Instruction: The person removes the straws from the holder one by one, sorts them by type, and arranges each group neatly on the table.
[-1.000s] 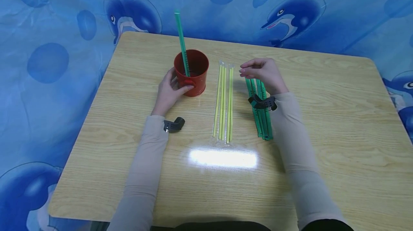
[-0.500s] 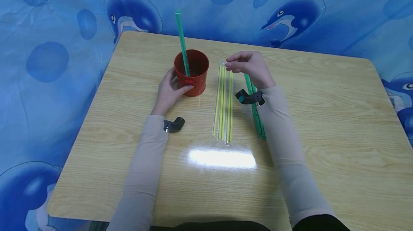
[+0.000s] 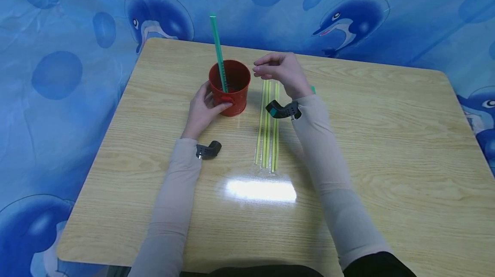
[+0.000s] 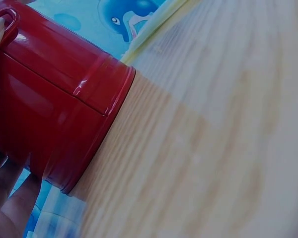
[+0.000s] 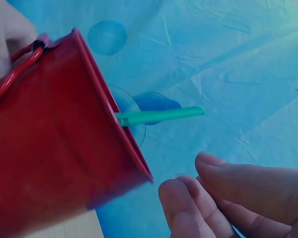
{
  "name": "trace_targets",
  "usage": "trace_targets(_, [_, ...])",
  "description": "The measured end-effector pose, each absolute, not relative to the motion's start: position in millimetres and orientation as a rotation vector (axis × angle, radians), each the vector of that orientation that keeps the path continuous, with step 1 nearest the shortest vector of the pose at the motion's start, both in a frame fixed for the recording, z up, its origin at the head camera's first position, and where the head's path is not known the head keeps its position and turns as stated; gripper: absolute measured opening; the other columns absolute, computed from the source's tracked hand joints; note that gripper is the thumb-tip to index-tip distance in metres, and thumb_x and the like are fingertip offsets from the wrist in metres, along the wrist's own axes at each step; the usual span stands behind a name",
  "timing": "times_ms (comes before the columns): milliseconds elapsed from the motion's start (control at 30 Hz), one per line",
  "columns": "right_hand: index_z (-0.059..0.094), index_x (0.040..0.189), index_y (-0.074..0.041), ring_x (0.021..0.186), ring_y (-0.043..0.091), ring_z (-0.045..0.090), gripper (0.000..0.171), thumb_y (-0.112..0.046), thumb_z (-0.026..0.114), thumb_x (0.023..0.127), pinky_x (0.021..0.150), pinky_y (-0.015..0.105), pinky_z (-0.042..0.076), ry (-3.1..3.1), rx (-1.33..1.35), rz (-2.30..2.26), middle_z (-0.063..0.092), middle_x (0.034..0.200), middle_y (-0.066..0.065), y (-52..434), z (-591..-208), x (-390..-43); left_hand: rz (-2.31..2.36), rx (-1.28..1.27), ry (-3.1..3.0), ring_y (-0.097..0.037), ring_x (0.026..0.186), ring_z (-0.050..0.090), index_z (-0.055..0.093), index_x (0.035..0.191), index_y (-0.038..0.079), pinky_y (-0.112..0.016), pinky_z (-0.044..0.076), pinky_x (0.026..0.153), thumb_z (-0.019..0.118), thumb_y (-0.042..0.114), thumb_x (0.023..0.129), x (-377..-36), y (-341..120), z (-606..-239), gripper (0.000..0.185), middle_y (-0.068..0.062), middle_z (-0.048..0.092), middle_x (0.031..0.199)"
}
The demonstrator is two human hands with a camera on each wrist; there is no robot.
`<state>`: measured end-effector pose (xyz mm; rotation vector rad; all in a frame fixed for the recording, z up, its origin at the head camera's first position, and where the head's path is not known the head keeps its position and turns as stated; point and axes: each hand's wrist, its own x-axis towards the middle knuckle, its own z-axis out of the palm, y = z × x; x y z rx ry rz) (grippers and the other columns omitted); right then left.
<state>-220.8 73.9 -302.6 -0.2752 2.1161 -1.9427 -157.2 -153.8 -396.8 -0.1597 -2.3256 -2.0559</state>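
My left hand (image 3: 202, 110) holds a red metal bucket (image 3: 240, 96) from its left side, thumb at the small side handle; fingers also show at the edge of the left wrist view. A green-wrapped straw (image 3: 217, 43) leans up out of the bucket, its top above the rim. To the right of the rim hovers my right hand (image 3: 280, 72), fingertips bent toward the bucket, no straw between them. In the right wrist view a gap shows between thumb (image 5: 238, 181) and fingers. Several yellow straws (image 3: 267, 126) in clear sleeves lie below that hand, partly covered by it.
A small green end (image 3: 313, 89) of the other green-wrapped straws peeks out behind my right wrist; my forearm hides most of them. The wooden table (image 3: 406, 139) ends at the back against a blue dolphin-print sheet (image 3: 267, 23). A light reflection lies toward the front.
My right hand has moved left from over the green-wrapped straws, across the yellow ones, to beside the bucket's rim. The left hand and bucket have stayed still.
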Motion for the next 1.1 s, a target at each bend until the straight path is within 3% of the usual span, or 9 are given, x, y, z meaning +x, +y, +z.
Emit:
trace_targets(233, [0.07,0.096,-0.002,0.083,0.022,0.067,0.014,-0.009,0.071,0.084,0.089,0.038,0.052,2.076,-0.254,-1.973,0.069,0.09,0.011,58.2,-301.3,-229.2,-2.102,-0.141,-2.328,-0.022,0.133,0.037,0.033,0.145,0.01,-0.03,0.037,0.107,0.075,0.01,0.081,-157.0,-154.2,-393.6,0.077,-0.007,0.039,0.144])
trace_targets(467, [0.069,0.094,0.001,0.08,0.023,0.066,0.013,-0.004,0.071,0.083,0.083,0.034,0.055,2.049,-0.267,-2.025,0.068,0.087,0.011,41.8,-297.4,-237.0,-2.093,-0.14,-2.36,-0.026,0.134,0.037,0.032,0.145,0.005,-0.033,0.037,0.107,0.072,0.007,0.083,-145.5,-150.4,-370.8,0.073,-0.011,0.039,0.145])
trace_targets(767, [0.069,0.093,0.001,0.081,0.024,0.065,0.01,-0.005,0.07,0.084,0.08,0.032,0.055,2.098,-0.27,-1.986,0.067,0.085,0.011,21.3,-293.1,-248.2,-2.056,-0.152,-2.381,-0.026,0.134,0.036,0.031,0.144,0.003,-0.032,0.036,0.108,0.071,0.007,0.084,-143.9,-150.8,-368.1,0.073,-0.013,0.039,0.144])
trace_targets(1100, [0.068,0.099,0.006,0.083,0.022,0.066,0.02,-0.006,0.071,0.084,0.083,0.031,0.055,2.176,-0.281,-1.935,0.066,0.09,0.01,4.0,-288.4,-252.1,-2.041,-0.114,-2.403,-0.026,0.134,0.037,0.032,0.144,0.003,-0.032,0.035,0.108,0.071,0.007,0.084,-143.2,-151.4,-365.7,0.072,-0.013,0.039,0.144])
